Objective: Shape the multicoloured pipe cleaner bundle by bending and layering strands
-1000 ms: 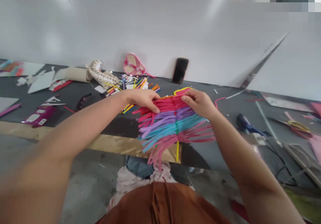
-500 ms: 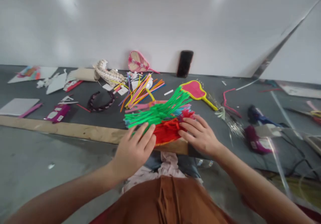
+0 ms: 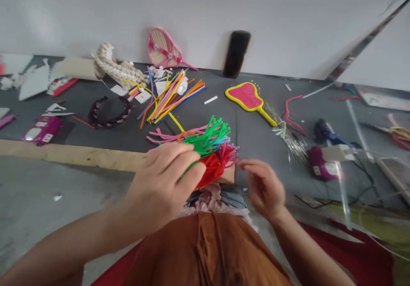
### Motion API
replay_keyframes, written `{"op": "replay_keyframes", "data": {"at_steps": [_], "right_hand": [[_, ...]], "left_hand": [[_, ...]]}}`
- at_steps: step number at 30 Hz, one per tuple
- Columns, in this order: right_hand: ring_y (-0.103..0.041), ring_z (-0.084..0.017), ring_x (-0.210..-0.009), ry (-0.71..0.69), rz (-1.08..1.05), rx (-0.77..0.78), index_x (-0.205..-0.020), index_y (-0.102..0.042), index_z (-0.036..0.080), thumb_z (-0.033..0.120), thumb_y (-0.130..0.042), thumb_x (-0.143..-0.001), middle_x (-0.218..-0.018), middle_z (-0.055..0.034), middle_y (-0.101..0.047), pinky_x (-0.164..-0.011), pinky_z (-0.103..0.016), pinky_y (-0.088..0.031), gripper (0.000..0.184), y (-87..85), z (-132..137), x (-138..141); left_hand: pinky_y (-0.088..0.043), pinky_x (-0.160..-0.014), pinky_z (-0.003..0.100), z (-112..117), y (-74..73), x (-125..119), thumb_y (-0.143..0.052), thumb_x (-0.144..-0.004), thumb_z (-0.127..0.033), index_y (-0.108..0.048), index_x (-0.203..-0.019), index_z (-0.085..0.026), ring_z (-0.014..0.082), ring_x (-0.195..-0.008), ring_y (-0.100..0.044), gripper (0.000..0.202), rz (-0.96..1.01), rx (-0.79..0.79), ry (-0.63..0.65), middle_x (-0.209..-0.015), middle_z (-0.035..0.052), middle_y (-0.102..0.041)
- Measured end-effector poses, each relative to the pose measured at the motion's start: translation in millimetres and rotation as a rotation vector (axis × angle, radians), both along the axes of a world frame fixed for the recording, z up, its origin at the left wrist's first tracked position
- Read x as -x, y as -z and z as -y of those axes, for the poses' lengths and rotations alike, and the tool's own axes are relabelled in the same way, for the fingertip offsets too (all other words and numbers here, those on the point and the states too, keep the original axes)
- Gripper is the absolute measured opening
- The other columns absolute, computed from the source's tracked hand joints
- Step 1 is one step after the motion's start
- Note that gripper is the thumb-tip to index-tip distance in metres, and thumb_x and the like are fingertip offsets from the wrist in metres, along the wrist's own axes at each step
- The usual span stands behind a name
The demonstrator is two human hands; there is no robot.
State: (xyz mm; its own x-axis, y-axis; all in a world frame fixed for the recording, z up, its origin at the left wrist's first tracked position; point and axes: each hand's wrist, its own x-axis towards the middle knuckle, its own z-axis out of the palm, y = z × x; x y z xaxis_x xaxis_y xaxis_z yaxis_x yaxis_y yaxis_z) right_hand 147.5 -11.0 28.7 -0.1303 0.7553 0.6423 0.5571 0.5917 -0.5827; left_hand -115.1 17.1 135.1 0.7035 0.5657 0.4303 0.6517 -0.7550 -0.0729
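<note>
My left hand (image 3: 166,179) rests on a bundle of pipe cleaners (image 3: 208,149) in green, red, pink and blue at the near edge of the grey table (image 3: 250,136). Its fingers lie over the green and red strands and seem to grip them. My right hand (image 3: 264,185) hovers just right of the bundle, off it, fingers loosely curled and blurred by motion. My orange skirt (image 3: 208,252) fills the bottom of the view.
A pink and yellow paddle (image 3: 248,98), loose coloured sticks (image 3: 173,98), a dark headband (image 3: 109,113), a black phone (image 3: 236,53) against the wall and a glue gun (image 3: 329,136) lie on the table. A wooden strip (image 3: 73,155) edges the front left.
A second ago both hands held the bundle up spread out; it was then turned over onto the table edge. Since half a second ago my right hand has let go and drawn back.
</note>
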Motion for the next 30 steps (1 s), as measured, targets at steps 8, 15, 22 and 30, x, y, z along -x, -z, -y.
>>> {"op": "replay_keyframes", "data": {"at_steps": [8,15,22,30], "right_hand": [[-0.041,-0.025,-0.143,-0.163,0.267,0.21,-0.16,-0.011,0.022,0.009,-0.037,-0.097,-0.152,-0.0174,-0.046,-0.111,-0.047,-0.049,0.069,54.0,-23,20],[-0.025,-0.031,-0.15,-0.253,0.508,0.245,-0.159,-0.008,0.008,0.045,-0.041,-0.101,-0.157,-0.0222,-0.037,-0.114,-0.052,-0.041,0.076,42.9,-28,20],[-0.022,-0.035,-0.151,-0.133,0.756,0.241,-0.15,-0.04,0.01,0.062,-0.044,-0.095,-0.154,-0.0127,-0.045,-0.119,-0.054,-0.029,0.075,44.3,-17,41],[-0.026,-0.037,-0.149,-0.134,0.768,0.285,-0.147,-0.045,0.009,0.053,-0.053,-0.093,-0.155,-0.0119,-0.044,-0.118,-0.055,-0.03,0.07,45.6,-17,44]], "left_hand": [[-0.016,-0.122,0.051,-58,85.3,10,-0.037,-0.088,-0.077,-0.026,-0.154,-0.004,0.0342,-0.151,-0.021,0.099,-0.385,0.583,-0.02,-0.16,0.0219,-0.027],[-0.002,-0.122,0.055,-42,131.8,17,-0.025,-0.085,-0.083,-0.028,-0.153,-0.002,0.0345,-0.153,-0.016,0.106,-0.293,0.491,-0.083,-0.161,0.0254,-0.021],[0.002,-0.121,0.061,-36,106.1,11,-0.026,-0.088,-0.078,-0.034,-0.151,-0.003,0.033,-0.149,-0.028,0.098,-0.205,0.416,-0.067,-0.157,0.0228,-0.034],[-0.006,-0.124,0.053,-17,113.4,-3,-0.035,-0.086,-0.079,-0.042,-0.148,-0.012,0.0296,-0.147,-0.032,0.092,-0.199,0.461,0.068,-0.156,0.0114,-0.042]]}}
